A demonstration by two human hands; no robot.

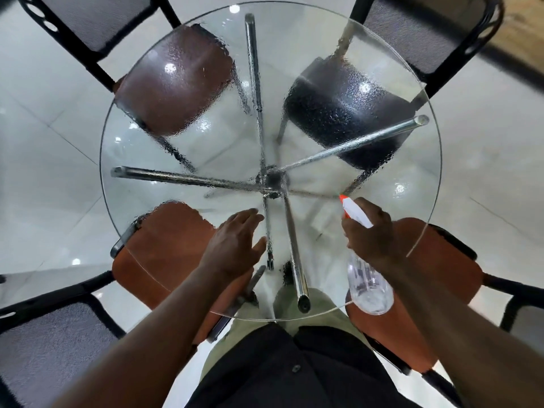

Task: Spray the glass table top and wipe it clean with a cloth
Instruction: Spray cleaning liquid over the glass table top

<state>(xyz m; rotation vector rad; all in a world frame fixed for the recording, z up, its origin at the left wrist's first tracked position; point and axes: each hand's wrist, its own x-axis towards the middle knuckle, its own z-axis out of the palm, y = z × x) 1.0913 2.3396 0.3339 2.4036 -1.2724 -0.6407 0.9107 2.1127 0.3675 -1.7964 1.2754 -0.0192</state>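
Below you lies a glossy pale tiled floor (44, 136), catching round light glints (76, 261). Black-framed, mesh-backed chairs stand in a ring: a brown-seated chair (97, 22) far left, a dark-seated chair (426, 33) far right, a left orange-seated chair (126, 275) and a right orange-seated chair (450, 275) near you. At top right runs what may be a wooden strip (524, 25).

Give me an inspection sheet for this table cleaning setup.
Surface: round glass table top, beaded with spray droplets over most of it.
Job's things: spray bottle present; no cloth seen.
Clutter: nothing seen.
Grippers: left hand open, fingers straight over the glass; right hand grips the spray bottle, nozzle towards the centre.
Cables: nothing seen.
Surroundings: four chairs around, chrome legs under the glass, pale tiled floor.
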